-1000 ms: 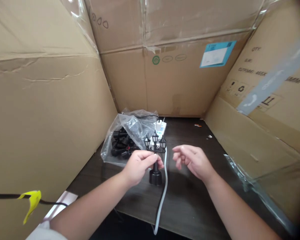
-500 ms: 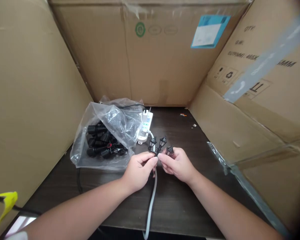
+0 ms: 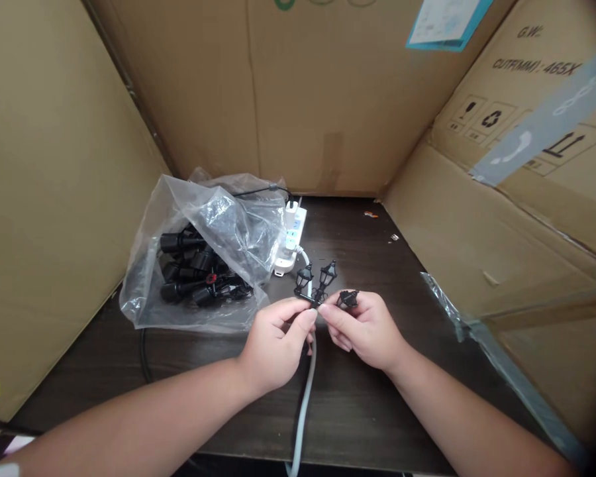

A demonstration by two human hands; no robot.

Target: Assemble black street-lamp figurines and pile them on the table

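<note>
Hands are curled almost shut, meeting at the fingertips: the left hand (image 3: 273, 348) pinches a black miniature three-lantern lamp post (image 3: 316, 293) at its crossbar, and the right hand (image 3: 365, 331) pinches the arm beside it, one lantern just above the fingers. The post's foot is hidden. Such a light fingertip hold suits these thin plastic arms. The post is held over the middle of the worktop (image 3: 387, 411), near a white power strip (image 3: 295, 235) and a clear plastic bag (image 3: 238, 218) of black lamp parts (image 3: 193, 262), with a white cable (image 3: 304, 411) running below.

Even lt, soft shadows, wide-angle warp, dim corners, hands (image 3: 362, 331) sharp.
</note>
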